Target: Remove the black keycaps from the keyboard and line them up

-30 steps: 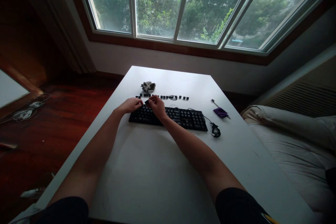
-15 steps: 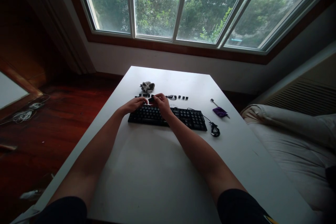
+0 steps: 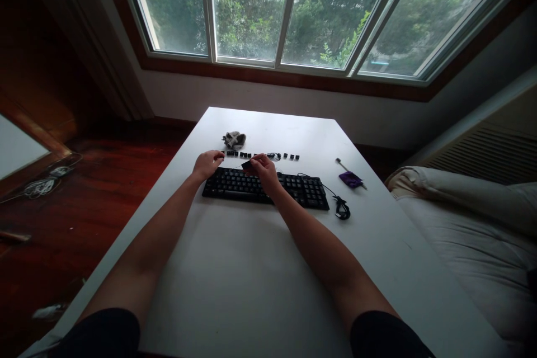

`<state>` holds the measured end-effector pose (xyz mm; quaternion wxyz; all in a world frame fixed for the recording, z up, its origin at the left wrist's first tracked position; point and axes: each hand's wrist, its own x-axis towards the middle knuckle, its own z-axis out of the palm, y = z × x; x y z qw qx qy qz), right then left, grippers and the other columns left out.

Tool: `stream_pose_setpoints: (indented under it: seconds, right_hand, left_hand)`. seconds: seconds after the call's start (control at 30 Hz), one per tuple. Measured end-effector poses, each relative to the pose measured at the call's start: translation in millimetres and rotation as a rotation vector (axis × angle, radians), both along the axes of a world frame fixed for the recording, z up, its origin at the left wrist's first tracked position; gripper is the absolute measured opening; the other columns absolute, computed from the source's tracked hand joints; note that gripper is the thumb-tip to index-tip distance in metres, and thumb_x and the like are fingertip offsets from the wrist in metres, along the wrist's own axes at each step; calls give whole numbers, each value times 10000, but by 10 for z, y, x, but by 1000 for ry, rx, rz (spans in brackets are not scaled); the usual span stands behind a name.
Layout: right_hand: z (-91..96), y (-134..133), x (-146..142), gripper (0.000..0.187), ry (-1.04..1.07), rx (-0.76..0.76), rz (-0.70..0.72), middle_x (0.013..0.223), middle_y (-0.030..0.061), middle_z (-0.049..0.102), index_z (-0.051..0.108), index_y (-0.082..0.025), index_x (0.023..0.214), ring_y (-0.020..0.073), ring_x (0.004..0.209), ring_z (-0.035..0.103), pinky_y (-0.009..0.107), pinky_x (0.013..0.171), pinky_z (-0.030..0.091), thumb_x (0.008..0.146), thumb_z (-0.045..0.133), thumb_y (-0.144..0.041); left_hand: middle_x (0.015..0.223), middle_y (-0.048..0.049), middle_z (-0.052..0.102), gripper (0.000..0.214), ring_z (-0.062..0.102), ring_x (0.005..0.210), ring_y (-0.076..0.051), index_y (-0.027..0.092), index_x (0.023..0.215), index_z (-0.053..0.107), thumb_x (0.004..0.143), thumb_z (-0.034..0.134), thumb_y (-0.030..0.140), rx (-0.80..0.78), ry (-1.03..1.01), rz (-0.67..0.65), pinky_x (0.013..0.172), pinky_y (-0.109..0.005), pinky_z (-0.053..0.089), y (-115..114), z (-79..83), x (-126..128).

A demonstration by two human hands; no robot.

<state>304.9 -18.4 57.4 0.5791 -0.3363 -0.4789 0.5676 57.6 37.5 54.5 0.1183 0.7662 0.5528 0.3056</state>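
Observation:
A black keyboard lies across the white table. Above its left end is my left hand, fingers pinched together at the left end of a row of small black keycaps; a dark keycap shows at the fingertips, partly hidden. Over the keyboard's upper edge, my right hand grips a small dark keycap puller between thumb and fingers. Its thin wire points left.
Behind the keycaps sits a crumpled grey cloth. To the right lie a brush, a purple cloth and the coiled black cable. A window faces the table.
My left hand has moved left, away from the puller, to the end of the keycap row. My right hand has shifted slightly right and down, still holding the puller.

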Motion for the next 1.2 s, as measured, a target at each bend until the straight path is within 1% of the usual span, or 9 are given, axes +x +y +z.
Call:
stream_pose_setpoints:
  seconds: [0.13, 0.2, 0.37, 0.47, 0.67, 0.87, 0.97, 1.1, 1.2]
  right_hand:
    - [7, -1, 22, 375, -8, 5, -9, 759, -21, 708, 567, -220, 922, 168, 623, 726, 266, 552, 595, 773, 778, -492]
    - [16, -3, 35, 377, -15, 5, -10, 752, -24, 702, 568, -219, 922, 166, 623, 724, 266, 559, 596, 774, 778, -495]
    - [24, 10, 67, 385, 0, -2, -12, 750, -26, 700, 567, -218, 916, 166, 623, 722, 265, 560, 592, 764, 787, -494]
    - [18, 21, 73, 385, -8, -7, -12, 766, -18, 709, 567, -216, 910, 166, 627, 722, 265, 558, 592, 762, 789, -494]
    - [15, 22, 70, 373, -7, 2, 3, 774, -14, 713, 566, -215, 904, 158, 612, 717, 263, 551, 592, 774, 788, -485]
    - [-11, 36, 71, 371, -12, -13, 3, 768, -13, 711, 568, -216, 902, 162, 600, 713, 274, 551, 597, 767, 786, -484]
    - [-47, 56, 69, 356, -14, -16, 0, 773, -12, 710, 573, -216, 917, 161, 596, 711, 278, 552, 598, 778, 777, -473]
    - [-77, 77, 58, 355, -34, 0, -24, 754, -22, 694, 574, -218, 927, 150, 582, 700, 262, 532, 587, 788, 771, -478]
    - [-72, 95, 26, 340, -64, 41, -44, 769, -19, 696, 577, -218, 932, 145, 600, 705, 241, 522, 572, 804, 755, -477]
  left_hand:
    - [1045, -66, 767, 218, 597, 1115, -301, 259, 1036, 781, 890, 632, 322, 68, 184, 39, 998, -453, 409, 162, -30, 61]
    - [1096, -74, 759, 206, 548, 1169, -323, 262, 1014, 789, 882, 644, 325, 73, 228, 41, 1000, -470, 388, 246, -25, 80]
    - [1059, -61, 767, 177, 515, 1139, -325, 281, 960, 799, 867, 658, 335, 10, 297, 21, 986, -482, 360, 388, -16, 108]
    - [1036, -58, 771, 168, 502, 1146, -328, 290, 930, 801, 872, 653, 343, 18, 321, 2, 1007, -502, 328, 428, -34, 138]
    - [1125, -76, 740, 205, 479, 1173, -345, 286, 903, 808, 888, 621, 369, 34, 367, 32, 997, -512, 321, 485, -92, 180]
    - [1138, -88, 735, 248, 490, 1158, -335, 285, 1000, 807, 910, 585, 352, 18, 336, 87, 981, -492, 347, 462, -95, 169]
    - [1135, -96, 732, 267, 502, 1147, -332, 281, 1007, 806, 926, 555, 322, 33, 290, 128, 973, -484, 361, 413, -91, 143]
    - [1126, -93, 731, 284, 525, 1129, -326, 275, 1007, 799, 938, 524, 288, 59, 236, 166, 967, -482, 382, 294, -120, 81]
    - [1124, -84, 734, 277, 539, 1121, -316, 266, 1007, 794, 937, 528, 294, 75, 198, 141, 978, -472, 403, 170, -152, 22]
